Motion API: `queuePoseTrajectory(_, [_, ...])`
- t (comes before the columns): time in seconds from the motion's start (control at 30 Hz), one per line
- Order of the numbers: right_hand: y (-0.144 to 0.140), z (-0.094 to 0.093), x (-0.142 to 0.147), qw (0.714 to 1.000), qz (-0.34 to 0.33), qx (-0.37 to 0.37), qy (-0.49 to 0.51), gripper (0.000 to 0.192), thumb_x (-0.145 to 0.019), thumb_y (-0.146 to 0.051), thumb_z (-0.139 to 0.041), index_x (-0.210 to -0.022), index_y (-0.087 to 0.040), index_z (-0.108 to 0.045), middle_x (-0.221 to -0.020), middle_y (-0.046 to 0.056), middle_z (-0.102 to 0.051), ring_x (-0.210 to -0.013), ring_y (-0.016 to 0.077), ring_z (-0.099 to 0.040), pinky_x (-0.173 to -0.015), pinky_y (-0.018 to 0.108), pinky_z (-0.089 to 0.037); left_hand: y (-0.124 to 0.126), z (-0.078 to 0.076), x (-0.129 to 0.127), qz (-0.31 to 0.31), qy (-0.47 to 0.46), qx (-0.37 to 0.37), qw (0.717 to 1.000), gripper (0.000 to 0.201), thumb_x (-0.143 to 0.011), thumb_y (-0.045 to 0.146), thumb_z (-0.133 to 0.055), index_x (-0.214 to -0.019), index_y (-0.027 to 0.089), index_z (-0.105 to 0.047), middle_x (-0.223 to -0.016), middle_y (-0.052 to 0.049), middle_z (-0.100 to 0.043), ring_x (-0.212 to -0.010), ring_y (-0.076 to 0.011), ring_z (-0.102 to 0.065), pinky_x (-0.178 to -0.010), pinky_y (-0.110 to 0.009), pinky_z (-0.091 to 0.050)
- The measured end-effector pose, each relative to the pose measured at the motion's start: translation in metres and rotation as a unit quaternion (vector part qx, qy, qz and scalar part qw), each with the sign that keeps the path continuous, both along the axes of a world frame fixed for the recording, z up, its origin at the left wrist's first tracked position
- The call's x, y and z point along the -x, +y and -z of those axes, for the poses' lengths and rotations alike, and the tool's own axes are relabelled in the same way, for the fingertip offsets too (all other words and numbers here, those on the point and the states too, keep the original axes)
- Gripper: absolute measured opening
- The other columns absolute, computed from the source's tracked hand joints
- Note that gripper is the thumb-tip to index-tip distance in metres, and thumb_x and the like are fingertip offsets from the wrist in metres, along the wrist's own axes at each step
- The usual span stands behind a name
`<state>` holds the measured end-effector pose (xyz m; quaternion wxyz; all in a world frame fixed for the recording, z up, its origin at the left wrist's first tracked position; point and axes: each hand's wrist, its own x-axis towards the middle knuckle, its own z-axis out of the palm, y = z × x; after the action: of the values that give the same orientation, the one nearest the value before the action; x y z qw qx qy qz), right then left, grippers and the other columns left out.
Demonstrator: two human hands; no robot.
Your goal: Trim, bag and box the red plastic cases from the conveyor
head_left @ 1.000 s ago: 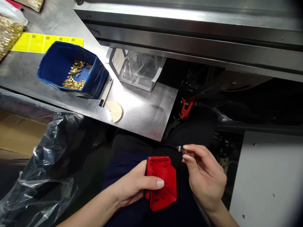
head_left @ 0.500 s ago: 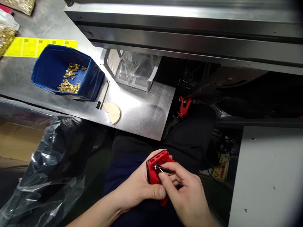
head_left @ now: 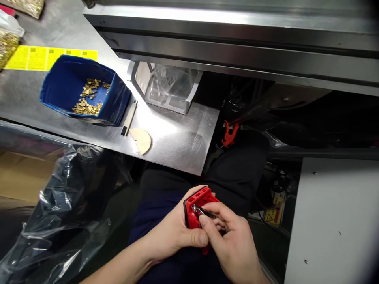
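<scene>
Over the lap (head_left: 161,183): red shell (head_left: 193,221), tipped, apparently so its hollow faces the right hand (head_left: 232,232).
Left hand (head_left: 177,234): fingers clamped round the shell, seemingly to steady it.
Right hand: fingers pinching a small dark part (head_left: 208,213), shiny end (head_left: 194,208) inside the shell.

Parts bin (head_left: 119,98) is sitting on workbench (head_left: 183,138), upper left, fittings (head_left: 87,107) lying inside; disc (head_left: 143,141) is lying below right. Lower centre, shell (head_left: 192,222) is sitting in left hand (head_left: 177,232), right hand (head_left: 232,238) at its right.
</scene>
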<state>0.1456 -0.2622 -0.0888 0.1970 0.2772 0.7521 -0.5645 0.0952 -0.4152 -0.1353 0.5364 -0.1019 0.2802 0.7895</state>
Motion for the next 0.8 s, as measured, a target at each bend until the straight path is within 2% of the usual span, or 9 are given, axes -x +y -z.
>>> queuePoseTrajectory(0.13, [-0.002, 0.002, 0.000, 1.000, 0.013, 0.021, -0.010, 0.016, -0.093, -0.037, -0.066, -0.099, -0.024, -0.074, -0.081, 0.000, -0.077, -0.066, 0.0149, -0.073, -0.058, 0.018, -0.056, -0.001, 0.000, -0.001, -0.008, 0.005, 0.003, 1.000, 0.091, -0.074, 0.040, -0.093, -0.148, 0.034, -0.041, -0.132, -0.008, -0.060, -0.122, -0.0268, -0.061, -0.108, -0.043, -0.044])
queuePoseTrajectory(0.4, [0.002, 0.010, -0.002, 0.999, -0.035, 0.023, 0.021, 0.016, -0.097, -0.035, -0.062, -0.099, -0.023, -0.072, -0.081, 0.001, -0.077, -0.065, 0.0130, -0.071, -0.060, 0.017, -0.055, -0.002, 0.003, -0.002, 0.001, 0.031, 0.016, 0.999, 0.092, -0.079, 0.045, -0.087, -0.153, 0.034, -0.034, -0.133, -0.010, -0.060, -0.119, -0.0276, -0.062, -0.105, -0.043, -0.045])
queuePoseTrajectory(0.53, [0.002, 0.012, -0.003, 0.999, -0.006, 0.038, 0.021, 0.020, -0.098, -0.038, -0.062, -0.097, -0.020, -0.072, -0.081, 0.003, -0.077, -0.072, 0.0165, -0.073, -0.066, 0.022, -0.058, -0.002, 0.004, -0.003, -0.003, 0.033, 0.038, 0.999, 0.092, -0.079, 0.048, -0.087, -0.153, 0.032, -0.035, -0.139, -0.011, -0.057, -0.129, -0.0301, -0.055, -0.109, -0.044, -0.042])
queuePoseTrajectory(0.67, [0.005, 0.015, -0.006, 0.997, 0.055, 0.048, 0.019, 0.022, -0.098, -0.040, -0.064, -0.103, -0.019, -0.070, -0.086, 0.006, -0.078, -0.074, 0.0191, -0.076, -0.069, 0.027, -0.062, -0.002, 0.006, -0.004, 0.000, 0.009, 0.031, 0.999, 0.093, -0.079, 0.044, -0.088, -0.153, 0.033, -0.034, -0.126, -0.008, -0.063, -0.120, -0.0267, -0.060, -0.108, -0.044, -0.041])
queuePoseTrajectory(0.73, [0.007, 0.017, -0.008, 0.997, 0.054, 0.052, 0.012, 0.022, -0.098, -0.040, -0.064, -0.105, -0.020, -0.069, -0.086, 0.006, -0.077, -0.075, 0.0192, -0.076, -0.069, 0.027, -0.063, -0.003, 0.007, -0.005, -0.001, -0.002, 0.026, 1.000, 0.093, -0.079, 0.043, -0.088, -0.154, 0.033, -0.034, -0.123, -0.007, -0.064, -0.117, -0.0260, -0.062, -0.108, -0.044, -0.042])
queuePoseTrajectory(0.8, [0.009, 0.017, -0.011, 0.999, 0.031, 0.033, 0.024, 0.019, -0.099, -0.037, -0.064, -0.108, -0.021, -0.068, -0.087, 0.004, -0.076, -0.074, 0.0176, -0.075, -0.069, 0.026, -0.063, -0.003, 0.007, -0.005, -0.008, -0.007, 0.027, 1.000, 0.091, -0.079, 0.041, -0.089, -0.153, 0.033, -0.037, -0.128, -0.008, -0.064, -0.122, -0.0266, -0.061, -0.110, -0.044, -0.041])
